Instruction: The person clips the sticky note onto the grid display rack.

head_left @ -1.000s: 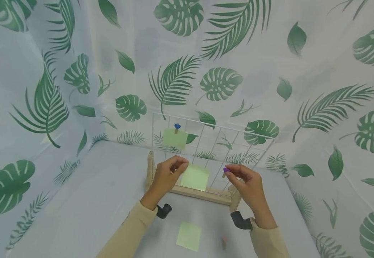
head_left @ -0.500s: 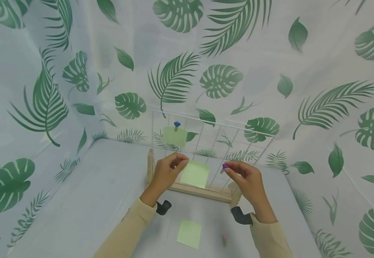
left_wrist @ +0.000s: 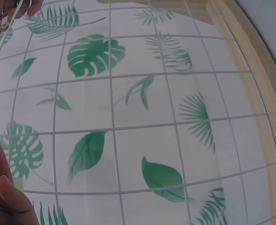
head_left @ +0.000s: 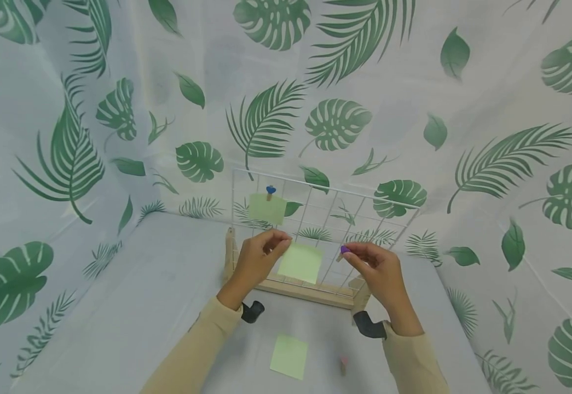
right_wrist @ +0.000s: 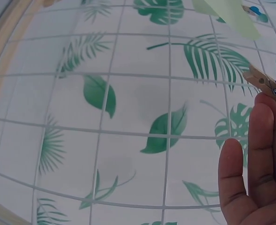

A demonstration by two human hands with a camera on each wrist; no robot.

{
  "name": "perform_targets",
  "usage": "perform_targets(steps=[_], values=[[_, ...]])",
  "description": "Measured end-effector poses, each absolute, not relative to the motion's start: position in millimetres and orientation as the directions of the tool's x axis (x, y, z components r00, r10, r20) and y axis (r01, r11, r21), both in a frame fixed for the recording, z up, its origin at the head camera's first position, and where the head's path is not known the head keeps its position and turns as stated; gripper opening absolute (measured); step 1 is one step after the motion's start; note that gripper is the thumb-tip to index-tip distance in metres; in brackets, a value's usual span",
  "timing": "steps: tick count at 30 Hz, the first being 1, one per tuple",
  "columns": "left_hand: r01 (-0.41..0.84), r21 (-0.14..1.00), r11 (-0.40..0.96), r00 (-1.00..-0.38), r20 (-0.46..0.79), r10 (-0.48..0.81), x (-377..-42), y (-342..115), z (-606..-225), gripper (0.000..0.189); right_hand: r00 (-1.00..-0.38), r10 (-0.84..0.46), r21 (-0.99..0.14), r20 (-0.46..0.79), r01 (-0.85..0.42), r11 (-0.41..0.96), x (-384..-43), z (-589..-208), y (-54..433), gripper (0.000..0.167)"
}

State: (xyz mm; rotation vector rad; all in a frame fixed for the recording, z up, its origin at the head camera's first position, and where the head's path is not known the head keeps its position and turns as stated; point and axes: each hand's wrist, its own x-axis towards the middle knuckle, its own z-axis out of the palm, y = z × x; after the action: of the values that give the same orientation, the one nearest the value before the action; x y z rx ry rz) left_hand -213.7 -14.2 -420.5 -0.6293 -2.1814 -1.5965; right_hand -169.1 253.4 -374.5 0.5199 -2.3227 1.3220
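Observation:
In the head view my left hand (head_left: 258, 258) pinches the upper left corner of a pale green paper note (head_left: 301, 262), held before a white wire grid (head_left: 345, 207). To its right, my right hand (head_left: 380, 272) grips a small wooden clothespin with a purple heart (head_left: 345, 249) between thumb and forefinger. The right wrist view shows that clothespin's wooden legs (right_wrist: 259, 80) pointing away from the fingertips, apart from the note. A second green note (head_left: 268, 208) hangs at the grid's upper left under a clothespin with a blue heart (head_left: 271, 190).
The grid stands in a wooden base (head_left: 305, 293) on a white surface. Nearer lie another green note (head_left: 289, 357) and a clothespin with a pink top (head_left: 344, 365). Leaf-patterned cloth (head_left: 394, 71) rises behind and at both sides.
My left hand has lifted the note slightly and shifted it a little to the right. My right hand, still holding the purple-heart clothespin, has risen slightly.

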Motion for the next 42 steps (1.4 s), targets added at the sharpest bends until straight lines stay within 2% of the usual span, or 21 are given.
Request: perform_targets(steps=[15,42], values=[[0.603,0.758,0.249,-0.798,0.578,0.172,-226.9,-14.9,-410.1,0.012,-0.841,-0.112,-0.700,0.529,-0.507,0.503,-174.6,-364.5,253.0,0.013],[0.572,0.779,0.258,-0.820,0.545,0.174,-229.5,-15.4,-403.5,0.013,-0.843,-0.118,-0.713,0.526,-0.512,0.480,-174.7,-358.7,249.4,0.015]])
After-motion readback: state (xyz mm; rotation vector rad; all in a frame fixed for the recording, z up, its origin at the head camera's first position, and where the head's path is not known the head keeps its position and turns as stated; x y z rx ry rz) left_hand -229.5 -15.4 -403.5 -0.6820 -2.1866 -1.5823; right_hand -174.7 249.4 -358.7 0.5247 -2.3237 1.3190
